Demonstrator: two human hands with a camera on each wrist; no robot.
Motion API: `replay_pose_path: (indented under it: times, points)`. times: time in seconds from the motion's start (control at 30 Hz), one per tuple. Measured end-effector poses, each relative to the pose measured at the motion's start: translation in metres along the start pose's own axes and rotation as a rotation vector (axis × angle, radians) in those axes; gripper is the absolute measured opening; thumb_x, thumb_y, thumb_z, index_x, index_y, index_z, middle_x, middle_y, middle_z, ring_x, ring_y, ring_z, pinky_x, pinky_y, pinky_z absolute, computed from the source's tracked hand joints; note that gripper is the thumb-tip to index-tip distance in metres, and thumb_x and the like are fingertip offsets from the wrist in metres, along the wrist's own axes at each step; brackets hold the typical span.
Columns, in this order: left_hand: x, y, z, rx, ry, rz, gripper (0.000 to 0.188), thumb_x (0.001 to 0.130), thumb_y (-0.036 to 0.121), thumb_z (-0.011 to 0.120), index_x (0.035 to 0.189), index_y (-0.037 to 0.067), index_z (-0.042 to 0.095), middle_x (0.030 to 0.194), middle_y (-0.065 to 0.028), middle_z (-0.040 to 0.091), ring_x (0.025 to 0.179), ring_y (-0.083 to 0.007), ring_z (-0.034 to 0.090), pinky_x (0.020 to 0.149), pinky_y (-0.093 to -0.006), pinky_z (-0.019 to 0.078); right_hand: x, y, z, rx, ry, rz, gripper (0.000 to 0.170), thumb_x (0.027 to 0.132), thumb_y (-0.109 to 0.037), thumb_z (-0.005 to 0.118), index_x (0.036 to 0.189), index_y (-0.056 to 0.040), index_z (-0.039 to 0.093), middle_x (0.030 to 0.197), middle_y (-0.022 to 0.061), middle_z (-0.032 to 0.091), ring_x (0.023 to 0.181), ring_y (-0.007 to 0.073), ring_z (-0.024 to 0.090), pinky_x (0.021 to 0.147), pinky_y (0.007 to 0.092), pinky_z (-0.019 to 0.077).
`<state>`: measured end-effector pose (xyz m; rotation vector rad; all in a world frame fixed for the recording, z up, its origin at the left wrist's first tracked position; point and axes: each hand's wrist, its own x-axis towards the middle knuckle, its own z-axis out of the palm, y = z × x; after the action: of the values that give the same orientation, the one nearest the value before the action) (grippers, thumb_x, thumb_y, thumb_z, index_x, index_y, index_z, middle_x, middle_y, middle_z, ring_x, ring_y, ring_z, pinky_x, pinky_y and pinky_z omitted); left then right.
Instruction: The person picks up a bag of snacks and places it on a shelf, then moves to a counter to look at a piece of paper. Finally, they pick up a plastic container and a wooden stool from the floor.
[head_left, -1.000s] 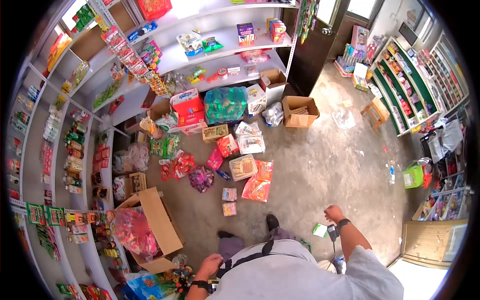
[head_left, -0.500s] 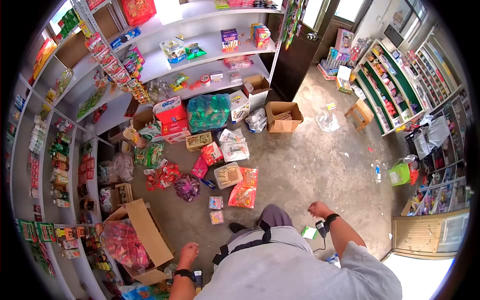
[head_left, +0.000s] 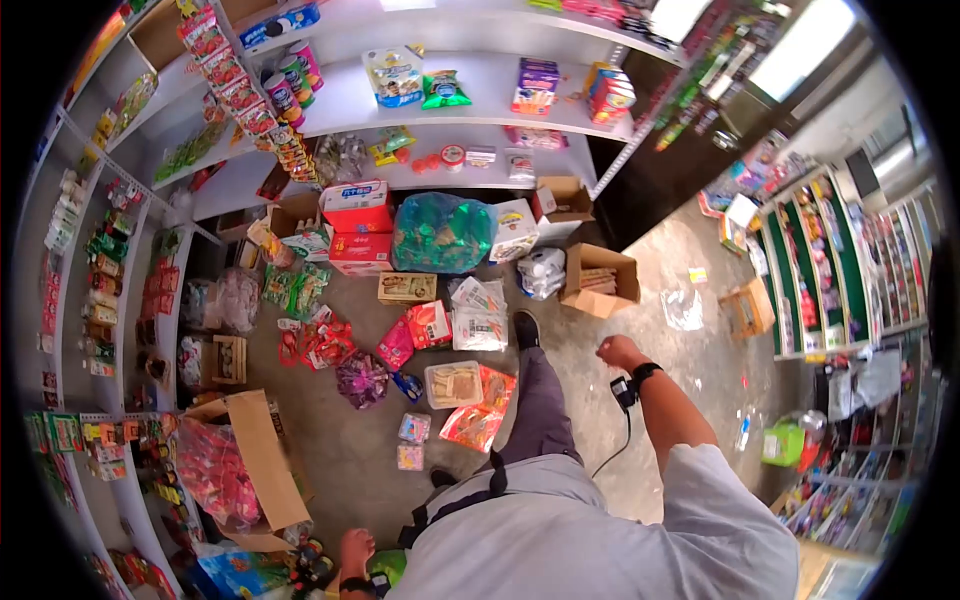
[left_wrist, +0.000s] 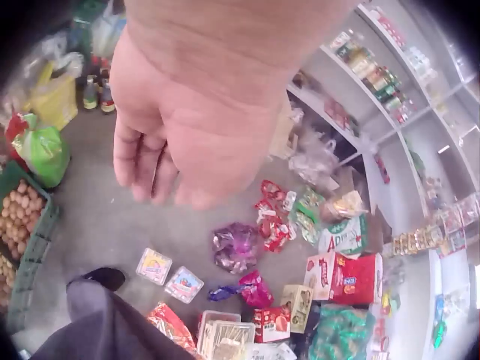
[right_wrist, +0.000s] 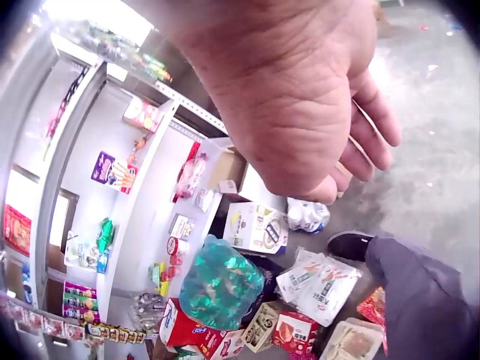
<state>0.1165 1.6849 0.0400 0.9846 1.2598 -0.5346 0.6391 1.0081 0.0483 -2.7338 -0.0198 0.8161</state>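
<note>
My left hand (head_left: pixel 357 550) hangs low at my left side with loosely bent fingers and holds nothing. In the left wrist view that hand (left_wrist: pixel 187 127) hangs over the floor, with the purple bag (left_wrist: pixel 236 247) beyond it. Out to my right, the right hand (head_left: pixel 622 352) is empty, its fingers relaxed. Seen from the right wrist, this hand (right_wrist: pixel 307 112) hangs above the floor near my leg. Ahead on the floor lie a clear tub of pale sticks (head_left: pixel 453 385), a red packet (head_left: pixel 480 410), white packets (head_left: pixel 480 315) and a red box (head_left: pixel 428 322).
A large teal bag (head_left: pixel 445 232) and stacked red boxes (head_left: pixel 360 250) stand before the shelves (head_left: pixel 340 112). An open carton (head_left: pixel 600 280) sits near the door. At left, another carton (head_left: pixel 270 460) holds pink-red bags. Green crates with round brown items (left_wrist: pixel 26 217) show at the left wrist.
I have stepped forward, one foot now beside the white packets, and the shelves look closer. My left hand has swung down and back; the right has moved forward. Both stay empty.
</note>
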Motion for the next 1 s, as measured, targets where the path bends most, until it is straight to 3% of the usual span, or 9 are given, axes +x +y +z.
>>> replay_pose_path:
  times: [0.1,0.2,0.47,0.63,0.7,0.87,0.9,0.97,1.0]
  points:
    - [-0.009,-0.026,0.080,0.084,0.342,0.049,0.020,0.098,0.024,0.052,0.089,0.011,0.064,0.076,-0.0074,0.060,0.068,-0.0203,0.061,0.053,-0.0328,0.0460,0.165,-0.009,-0.019,-0.156,0.062,-0.147,0.036,0.087,-0.034,0.053,0.077,-0.0039,0.070,0.076,0.0187,0.071,0.069,0.0351,0.070,0.071,0.0439,0.0555]
    - [-0.047,-0.047,0.200,0.151,0.275,0.038,0.017,0.096,0.024,0.055,0.092,0.011,0.064,0.078,-0.0075,0.062,0.071,-0.0200,0.062,0.055,-0.0329,0.0467,0.301,-0.072,-0.064,-0.319,0.051,-0.048,0.035,0.087,-0.029,0.054,0.099,-0.0023,0.071,0.104,0.0239,0.071,0.099,0.0454,0.066,0.090,0.0501,0.0519]
    - [-0.144,-0.010,0.465,-0.020,0.353,-0.401,0.016,0.091,0.024,0.061,0.097,0.010,0.066,0.085,-0.0078,0.065,0.076,-0.0193,0.064,0.063,-0.0334,0.0487,0.603,-0.154,-0.035,0.067,-0.071,-0.168,0.081,0.081,-0.036,0.071,0.145,0.0026,0.039,0.118,0.0292,0.066,0.111,0.0436,0.063,0.095,0.0474,0.0513]
    - [-0.174,-0.012,0.539,-0.154,0.407,-0.525,0.020,0.088,0.024,0.065,0.101,0.009,0.067,0.090,-0.0080,0.067,0.080,-0.0188,0.065,0.068,-0.0337,0.0499,0.689,-0.175,0.014,0.068,-0.096,-0.199,0.070,0.077,-0.042,0.074,0.130,0.0015,0.056,0.107,0.0258,0.070,0.103,0.0413,0.067,0.092,0.0456,0.0530]
    - [-0.189,-0.026,0.560,-0.197,0.389,-0.548,0.022,0.087,0.024,0.067,0.103,0.009,0.067,0.091,-0.0080,0.068,0.081,-0.0187,0.065,0.070,-0.0338,0.0504,0.716,-0.187,0.024,-0.647,-0.259,-0.531,0.041,0.087,-0.041,0.062,0.095,-0.0027,0.074,0.102,0.0196,0.072,0.097,0.0390,0.068,0.087,0.0477,0.0537]
    - [-0.205,-0.091,0.594,-0.288,0.282,-0.534,0.028,0.084,0.024,0.071,0.106,0.008,0.068,0.096,-0.0082,0.070,0.084,-0.0182,0.066,0.075,-0.0341,0.0516,0.663,-0.209,0.026,-0.863,-0.042,-0.994,0.028,0.092,-0.030,0.056,0.085,-0.0065,0.071,0.092,0.0128,0.071,0.087,0.0356,0.068,0.075,0.0485,0.0552]
    - [-0.205,-0.112,0.594,-0.304,0.254,-0.504,0.029,0.083,0.024,0.072,0.107,0.008,0.068,0.097,-0.0082,0.071,0.085,-0.0181,0.066,0.076,-0.0342,0.0519,0.644,-0.217,0.028,-0.810,0.007,-1.058,0.026,0.091,-0.028,0.059,0.082,-0.0057,0.068,0.086,0.0138,0.070,0.081,0.0335,0.068,0.072,0.0461,0.0548]
    - [-0.200,-0.160,0.582,-0.321,0.193,-0.415,0.031,0.082,0.024,0.074,0.109,0.008,0.068,0.098,-0.0083,0.072,0.086,-0.0179,0.067,0.078,-0.0343,0.0523,0.589,-0.242,0.027,0.336,-0.425,-0.391,0.019,0.090,-0.024,0.071,0.084,-0.0103,0.060,0.069,0.0011,0.056,0.061,0.0154,0.060,0.053,0.0321,0.0503]
    - [-0.195,-0.187,0.573,-0.317,0.162,-0.357,0.033,0.081,0.024,0.074,0.109,0.008,0.069,0.099,-0.0083,0.072,0.087,-0.0178,0.067,0.079,-0.0344,0.0526,0.584,-0.242,0.034,0.473,-0.503,-0.407,0.024,0.096,-0.027,0.069,0.081,-0.0129,0.057,0.069,-0.0037,0.052,0.056,0.0091,0.054,0.050,0.0260,0.0475]
